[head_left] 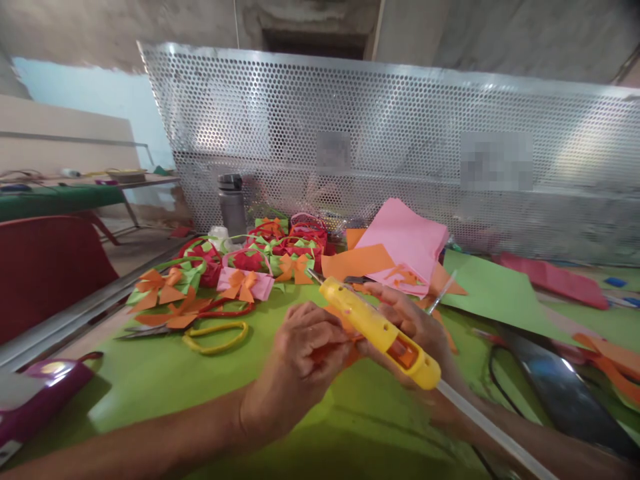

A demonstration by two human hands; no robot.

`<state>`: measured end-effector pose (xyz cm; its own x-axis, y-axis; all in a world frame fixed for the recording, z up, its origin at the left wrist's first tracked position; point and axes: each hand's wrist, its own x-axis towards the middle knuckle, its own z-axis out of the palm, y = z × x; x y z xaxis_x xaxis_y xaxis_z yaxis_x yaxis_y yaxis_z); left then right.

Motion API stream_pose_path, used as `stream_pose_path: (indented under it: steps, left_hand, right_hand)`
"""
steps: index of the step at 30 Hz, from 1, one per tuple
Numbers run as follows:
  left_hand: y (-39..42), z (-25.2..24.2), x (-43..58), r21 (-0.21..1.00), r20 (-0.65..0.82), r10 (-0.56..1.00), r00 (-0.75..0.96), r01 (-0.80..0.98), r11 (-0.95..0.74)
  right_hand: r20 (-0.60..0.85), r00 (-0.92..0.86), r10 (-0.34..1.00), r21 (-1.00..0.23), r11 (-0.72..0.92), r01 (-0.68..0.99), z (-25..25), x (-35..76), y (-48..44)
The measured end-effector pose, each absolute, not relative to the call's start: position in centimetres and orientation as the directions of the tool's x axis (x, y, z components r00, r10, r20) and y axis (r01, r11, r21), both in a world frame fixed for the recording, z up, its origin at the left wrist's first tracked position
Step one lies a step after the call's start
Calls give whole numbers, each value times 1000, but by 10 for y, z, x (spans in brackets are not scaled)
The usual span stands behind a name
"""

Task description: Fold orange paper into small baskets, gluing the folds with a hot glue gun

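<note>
My left hand [303, 357] pinches a small orange paper piece [354, 357] between thumb and fingers. A yellow hot glue gun [357, 313] is in my right hand [425, 327], its metal nozzle pointing up and left. From its back end runs a long whitish glue stick [495, 427]. The right fingers also come close to the orange paper; the gun partly hides whether they touch it. Beyond my left hand lie scissors [215, 337] with one yellow and one red handle. Several small paper bags with bows, among them a pink one [260, 285], stand behind them.
Pink paper sheets [400, 233], an orange sheet [357, 261] and a green sheet [500, 293] lie at the back right. A dark, flat, shiny object [565, 393] is at right, a purple-and-white device [55, 383] at left. A bottle [233, 210] stands before a perforated metal panel [390, 113].
</note>
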<state>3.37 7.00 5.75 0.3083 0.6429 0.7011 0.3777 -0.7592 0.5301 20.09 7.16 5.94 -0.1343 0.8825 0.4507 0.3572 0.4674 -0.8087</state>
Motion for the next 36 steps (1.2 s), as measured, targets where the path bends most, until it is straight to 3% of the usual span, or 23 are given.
stream_pose_path:
  steps: [4, 8, 10, 13, 15, 18, 20, 24, 30, 36]
  left_hand:
    - [77, 59, 28, 511, 662, 664, 347, 438, -739]
    - [96, 62, 15, 476, 691, 674, 264, 535, -698]
    - [107, 63, 8, 508, 681, 708, 185, 577, -640]
    - [118, 65, 1, 538, 669, 736, 102, 617, -574]
    - [121, 67, -1, 545, 674, 736, 64, 630, -553]
    - [120, 69, -3, 530, 710, 703, 38, 630, -568]
    - [119, 71, -3, 502, 750, 661, 33, 622, -601]
    - [116, 74, -3, 447, 803, 594, 49, 610, -654]
    - [107, 72, 4, 434, 808, 580, 103, 563, -704]
    - [92, 69, 11, 398, 821, 541, 183, 495, -772]
  right_hand:
    - [487, -142, 862, -786, 503, 359, 67, 203, 72]
    - [650, -83, 755, -635, 600, 486, 80, 223, 86]
    - [628, -178, 758, -457, 545, 703, 88, 237, 93]
    - [547, -266, 794, -70, 360, 930, 92, 255, 100]
    - [470, -373, 800, 118, 362, 925, 86, 264, 104]
    - [395, -511, 763, 274, 433, 859, 69, 270, 108]
    - [440, -464, 769, 393, 299, 870, 55, 264, 109]
    - [503, -364, 784, 448, 124, 885, 31, 239, 104]
    - [494, -453, 742, 362, 298, 883, 10, 223, 88]
    - [405, -572, 713, 326, 472, 819, 31, 244, 93]
